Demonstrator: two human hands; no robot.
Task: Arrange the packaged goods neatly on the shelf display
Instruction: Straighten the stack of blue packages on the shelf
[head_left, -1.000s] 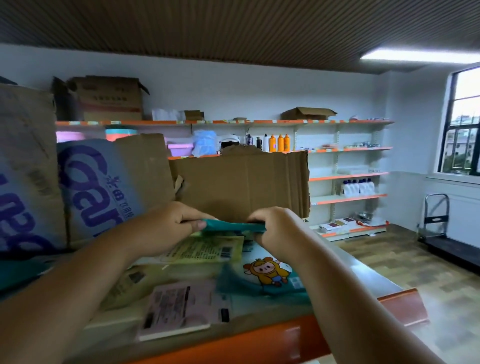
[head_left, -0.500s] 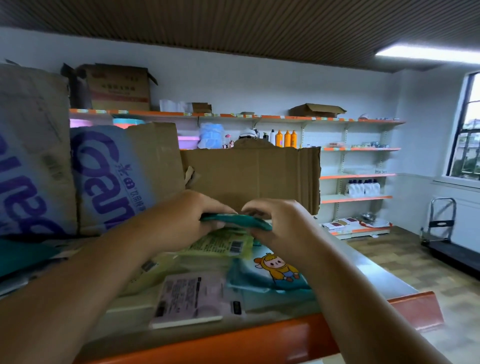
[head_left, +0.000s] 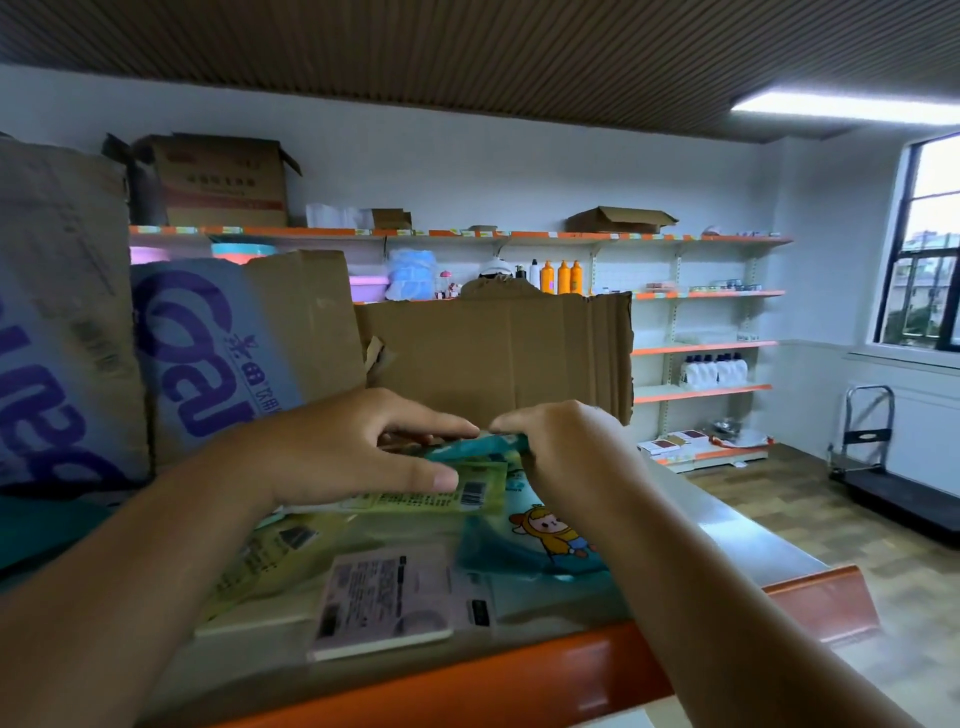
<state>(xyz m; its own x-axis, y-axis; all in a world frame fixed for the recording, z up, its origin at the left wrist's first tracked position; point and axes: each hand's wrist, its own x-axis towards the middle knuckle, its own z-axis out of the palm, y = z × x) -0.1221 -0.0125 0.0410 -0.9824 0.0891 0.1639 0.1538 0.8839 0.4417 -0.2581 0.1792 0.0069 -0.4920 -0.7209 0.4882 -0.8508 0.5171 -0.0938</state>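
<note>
While both hands work at the back of the pile, the biggest things in view are the tall brown cardboard cartons with blue and purple lettering (head_left: 208, 353) standing at the left of the grey shelf with the orange front lip (head_left: 519, 670), and the plain brown cardboard sheet (head_left: 498, 358) standing upright just behind the hands. On the shelf in front of them lies a loose, overlapping pile of flat packaged goods. At the right of the pile lies a teal plastic pack printed with a cartoon child in yellow (head_left: 540, 540). At the left lie yellow-green flat packs with barcodes (head_left: 291, 556). Nearest the front lip rests a pale pink flat pack with a printed label (head_left: 389, 597). The left hand (head_left: 343, 447) is closed on the left end of a slim teal packet (head_left: 483, 444), thumb pressing on a yellow-green pack beneath. The right hand (head_left: 566, 447) pinches the same packet's right end, fingers curled over it. That packet sits at the top of the pile, close before the cardboard sheet.
</note>
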